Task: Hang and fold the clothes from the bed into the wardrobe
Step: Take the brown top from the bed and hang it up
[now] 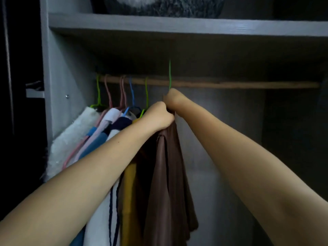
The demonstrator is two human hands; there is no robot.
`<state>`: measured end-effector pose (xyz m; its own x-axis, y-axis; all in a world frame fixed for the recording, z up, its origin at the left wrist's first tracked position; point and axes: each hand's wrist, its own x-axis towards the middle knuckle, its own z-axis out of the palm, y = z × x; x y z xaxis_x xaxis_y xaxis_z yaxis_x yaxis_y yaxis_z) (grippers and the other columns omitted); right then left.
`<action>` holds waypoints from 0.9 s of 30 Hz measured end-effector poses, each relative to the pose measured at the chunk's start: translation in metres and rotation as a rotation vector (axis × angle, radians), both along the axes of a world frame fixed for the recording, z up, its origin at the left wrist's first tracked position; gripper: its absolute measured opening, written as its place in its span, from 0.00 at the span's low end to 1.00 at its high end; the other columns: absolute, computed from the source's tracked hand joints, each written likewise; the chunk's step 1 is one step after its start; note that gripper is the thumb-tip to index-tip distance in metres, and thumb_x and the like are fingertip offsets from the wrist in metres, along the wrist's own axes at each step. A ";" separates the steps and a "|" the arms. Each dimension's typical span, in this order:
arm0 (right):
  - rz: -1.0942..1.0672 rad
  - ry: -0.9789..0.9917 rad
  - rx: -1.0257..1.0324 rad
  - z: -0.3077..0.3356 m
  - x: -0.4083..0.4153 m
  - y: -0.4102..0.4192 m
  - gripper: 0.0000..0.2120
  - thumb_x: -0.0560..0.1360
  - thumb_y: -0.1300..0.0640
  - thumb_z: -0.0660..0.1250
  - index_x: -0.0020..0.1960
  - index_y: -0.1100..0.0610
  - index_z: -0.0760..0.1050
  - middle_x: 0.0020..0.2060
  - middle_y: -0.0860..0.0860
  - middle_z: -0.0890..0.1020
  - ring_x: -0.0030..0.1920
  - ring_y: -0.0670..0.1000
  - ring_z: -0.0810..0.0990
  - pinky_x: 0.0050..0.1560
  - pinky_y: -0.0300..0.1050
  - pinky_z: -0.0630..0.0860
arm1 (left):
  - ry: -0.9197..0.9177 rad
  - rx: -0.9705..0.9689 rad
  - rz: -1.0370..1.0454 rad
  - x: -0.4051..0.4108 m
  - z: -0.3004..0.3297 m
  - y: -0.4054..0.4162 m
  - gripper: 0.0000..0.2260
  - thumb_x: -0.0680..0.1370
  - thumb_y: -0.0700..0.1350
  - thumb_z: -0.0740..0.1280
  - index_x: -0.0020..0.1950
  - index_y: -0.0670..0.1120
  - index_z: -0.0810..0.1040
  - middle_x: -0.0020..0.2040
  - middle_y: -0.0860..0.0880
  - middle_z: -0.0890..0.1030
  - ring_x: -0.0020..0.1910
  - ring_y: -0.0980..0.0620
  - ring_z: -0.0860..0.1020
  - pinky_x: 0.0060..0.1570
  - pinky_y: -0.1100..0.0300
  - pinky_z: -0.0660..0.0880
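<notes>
A brown garment hangs down from a green hanger whose hook rises in front of the wooden rail inside the wardrobe. My left hand grips the top of the brown garment at the hanger. My right hand grips the hanger's neck just above it, right under the rail. Whether the hook sits on the rail cannot be told. Both arms reach forward and up.
Several clothes hang left of my hands on green, pink and blue hangers: a white fluffy one, a blue and white one, a mustard one. A grey shelf above holds a dark fluffy item. Rail is bare to the right.
</notes>
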<state>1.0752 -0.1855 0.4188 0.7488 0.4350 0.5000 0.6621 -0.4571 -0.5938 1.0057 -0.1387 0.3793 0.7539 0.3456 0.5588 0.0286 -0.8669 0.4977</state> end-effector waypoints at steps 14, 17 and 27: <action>-0.019 -0.022 -0.214 -0.037 0.034 0.063 0.18 0.81 0.55 0.54 0.64 0.62 0.73 0.63 0.62 0.75 0.66 0.62 0.71 0.66 0.62 0.64 | 0.153 0.602 0.417 0.017 -0.049 0.058 0.27 0.78 0.45 0.59 0.76 0.42 0.58 0.78 0.46 0.55 0.77 0.48 0.49 0.73 0.44 0.45; -0.048 -0.052 -0.226 -0.053 0.038 0.047 0.23 0.82 0.45 0.47 0.71 0.55 0.66 0.67 0.59 0.72 0.68 0.61 0.68 0.68 0.67 0.55 | 0.123 0.654 0.436 0.012 -0.054 0.051 0.28 0.79 0.45 0.59 0.77 0.41 0.55 0.78 0.44 0.55 0.77 0.47 0.48 0.73 0.41 0.45; -0.459 -0.302 -0.325 -0.162 0.039 -0.133 0.26 0.83 0.45 0.45 0.79 0.50 0.46 0.78 0.51 0.49 0.78 0.51 0.41 0.72 0.63 0.36 | 0.008 0.799 0.116 0.034 -0.120 -0.048 0.28 0.80 0.49 0.57 0.78 0.46 0.52 0.77 0.41 0.57 0.77 0.45 0.52 0.70 0.35 0.43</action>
<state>1.1142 -0.3187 0.2570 0.7413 0.2685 0.6152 0.4730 -0.8592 -0.1949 1.0394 -0.1866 0.2594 0.7431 -0.0800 0.6644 0.1408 -0.9519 -0.2722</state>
